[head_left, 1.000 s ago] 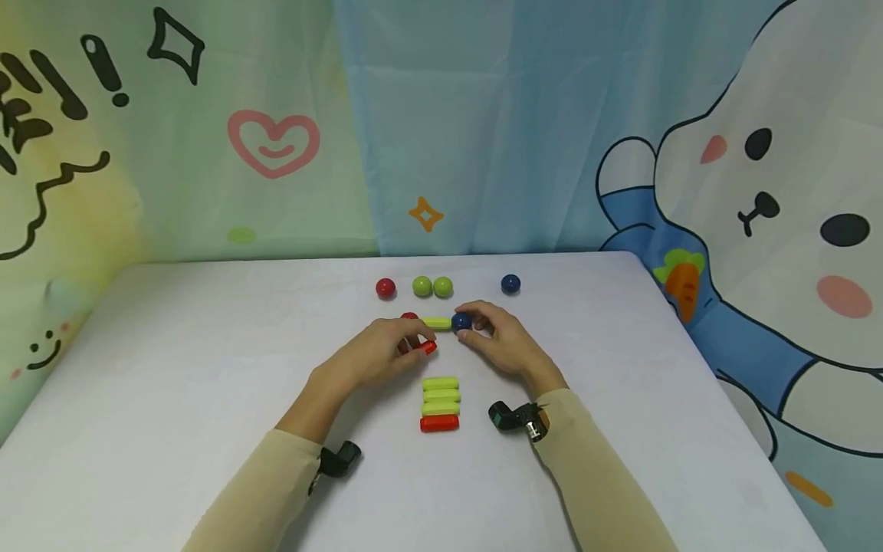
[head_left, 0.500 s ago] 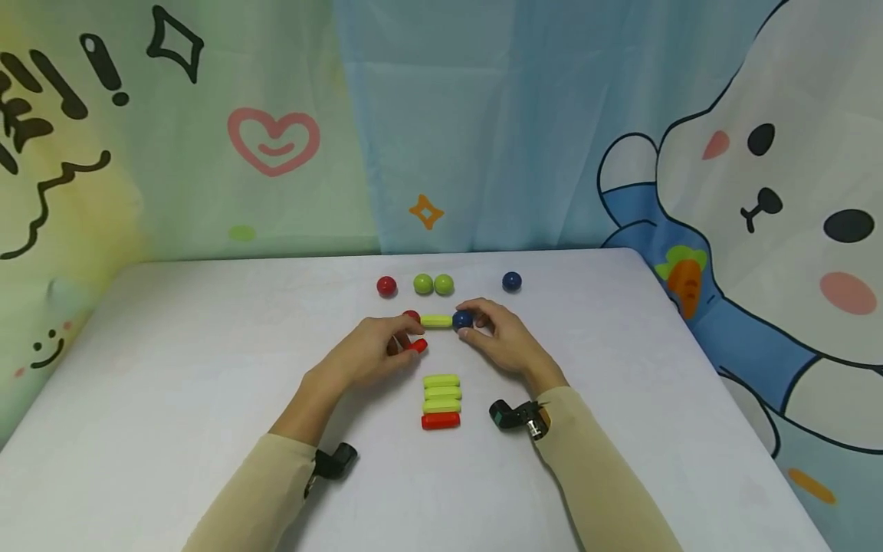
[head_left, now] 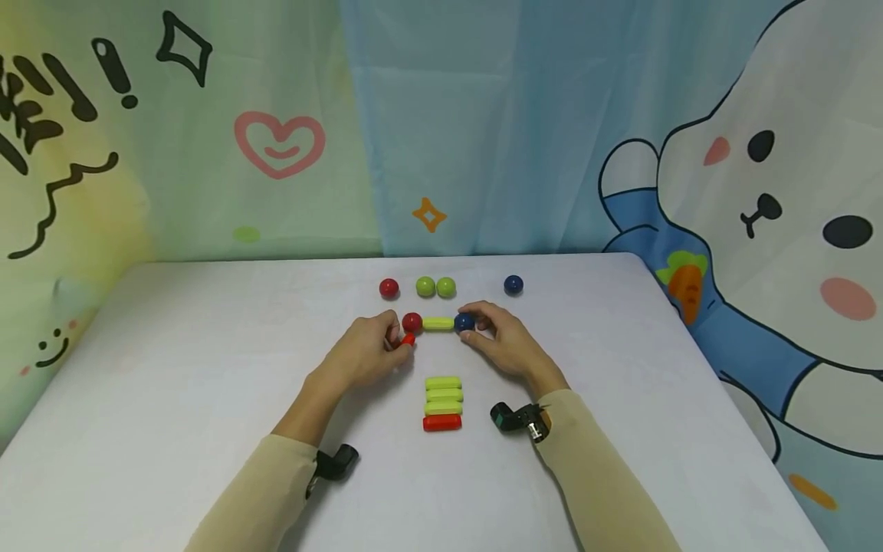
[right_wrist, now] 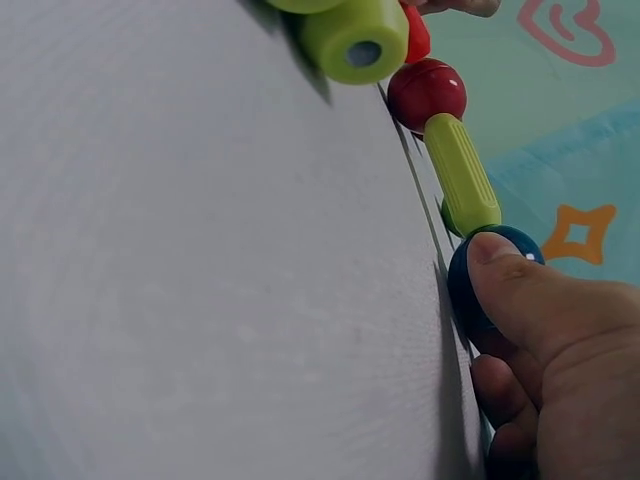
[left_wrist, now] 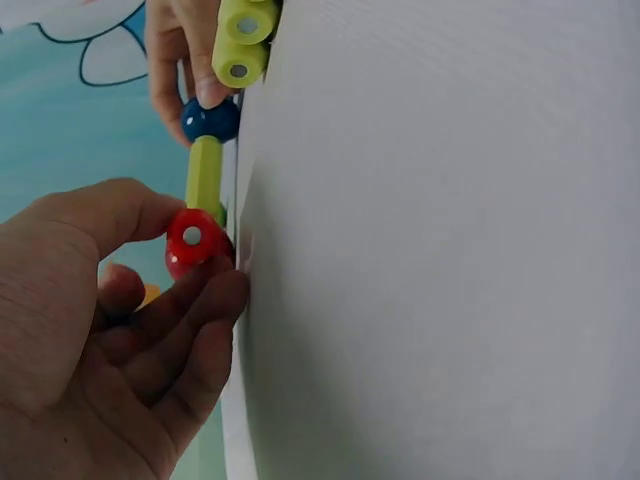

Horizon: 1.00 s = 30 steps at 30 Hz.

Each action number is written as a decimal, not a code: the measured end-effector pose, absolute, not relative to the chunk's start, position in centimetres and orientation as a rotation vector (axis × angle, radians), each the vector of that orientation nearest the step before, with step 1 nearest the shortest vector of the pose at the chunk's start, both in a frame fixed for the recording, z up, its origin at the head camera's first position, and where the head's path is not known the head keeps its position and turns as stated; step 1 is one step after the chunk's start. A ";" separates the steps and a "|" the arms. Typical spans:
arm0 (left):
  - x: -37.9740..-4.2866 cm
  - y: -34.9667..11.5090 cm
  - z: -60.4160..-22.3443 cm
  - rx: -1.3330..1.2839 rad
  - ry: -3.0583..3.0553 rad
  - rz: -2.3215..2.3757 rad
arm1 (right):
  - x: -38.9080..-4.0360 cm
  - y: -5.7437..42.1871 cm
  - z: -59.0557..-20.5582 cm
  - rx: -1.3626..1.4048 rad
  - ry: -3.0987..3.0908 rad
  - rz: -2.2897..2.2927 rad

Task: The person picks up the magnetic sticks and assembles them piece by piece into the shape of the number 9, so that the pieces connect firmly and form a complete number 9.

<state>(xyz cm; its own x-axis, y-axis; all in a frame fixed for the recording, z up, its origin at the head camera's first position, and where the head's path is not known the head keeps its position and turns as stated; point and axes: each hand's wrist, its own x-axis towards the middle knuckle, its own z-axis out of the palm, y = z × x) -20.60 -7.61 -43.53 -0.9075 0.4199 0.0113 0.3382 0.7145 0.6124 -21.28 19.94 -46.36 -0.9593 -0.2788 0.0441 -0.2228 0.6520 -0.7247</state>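
My left hand (head_left: 362, 351) pinches a short red magnetic rod (head_left: 408, 340) between thumb and fingers. Its round metal end (left_wrist: 193, 236) faces the left wrist camera, and the rod is right by the red ball (head_left: 411, 322). That ball sits at the left end of a yellow-green rod (head_left: 438, 324), whose right end meets a dark blue ball (head_left: 464, 322). My right hand (head_left: 509, 343) holds the blue ball, with its thumb (right_wrist: 505, 275) on the near side in the right wrist view. The red rod's far end is hidden in the left wrist view.
Behind the hands stand another red ball (head_left: 389, 288), two green balls (head_left: 436, 287) and a blue ball (head_left: 513, 285). Nearer, several yellow-green rods (head_left: 444, 395) lie stacked in a row with a red rod (head_left: 442, 422). A printed curtain (head_left: 483, 153) hangs behind the white table (head_left: 207, 383).
My left hand has shifted left with the red rod, bringing it up beside the red ball, which was partly covered before. The right hand keeps its place on the blue ball.
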 end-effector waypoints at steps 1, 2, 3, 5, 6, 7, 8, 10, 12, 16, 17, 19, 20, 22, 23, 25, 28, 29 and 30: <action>-20.6 -7.6 -43.6 0.601 2.795 0.957 | -21.3 20.0 -46.4 -0.429 2.792 -1.209; -20.6 -7.5 -43.6 0.583 2.798 0.960 | -21.3 19.9 -46.3 -0.430 2.789 -1.215; -20.6 -7.5 -43.6 0.565 2.805 0.963 | -21.3 19.9 -46.3 -0.437 2.789 -1.218; -20.5 -7.4 -43.5 0.535 2.817 0.970 | -21.3 19.9 -46.3 -0.450 2.790 -1.227; -20.5 -7.4 -43.5 0.525 2.823 0.975 | -21.2 19.9 -46.3 -0.458 2.792 -1.230; -20.5 -7.3 -43.5 0.517 2.828 0.976 | -21.2 19.9 -46.2 -0.465 2.794 -1.234; -20.5 -7.3 -43.5 0.510 2.828 0.979 | -21.2 19.9 -46.2 -0.466 2.793 -1.240; -20.5 -7.2 -43.5 0.509 2.827 0.976 | -21.1 19.9 -46.2 -0.470 2.795 -1.248; -20.6 -7.1 -43.5 0.511 2.822 0.971 | -21.1 20.0 -46.2 -0.472 2.794 -1.254; -20.6 -7.1 -43.6 0.516 2.822 0.967 | -21.1 19.9 -46.1 -0.482 2.795 -1.257; -20.6 -7.1 -43.6 0.515 2.822 0.969 | -21.1 19.9 -46.1 -0.486 2.799 -1.256; -20.7 -7.1 -43.6 0.517 2.824 0.974 | -21.2 19.9 -46.1 -0.488 2.808 -1.247; -20.7 -7.1 -43.6 0.515 2.824 0.975 | -21.2 19.9 -46.2 -0.487 2.814 -1.243; -20.8 -7.0 -43.6 0.511 2.826 0.973 | -21.3 19.9 -46.1 -0.477 2.828 -1.229; -20.9 -7.0 -43.7 0.514 2.824 0.973 | -21.3 19.9 -46.1 -0.466 2.836 -1.219; -21.1 -6.9 -43.8 0.527 2.819 0.966 | -21.3 19.9 -46.2 -0.452 2.851 -1.200; -21.4 -6.7 -44.0 0.533 2.814 0.954 | -21.4 19.9 -46.1 -0.452 2.872 -1.155; -21.4 -6.7 -44.0 0.532 2.813 0.948 | -21.5 19.9 -46.1 -0.460 2.876 -1.145; -21.4 -6.7 -44.0 0.525 2.815 0.941 | -21.6 19.8 -46.1 -0.471 2.881 -1.137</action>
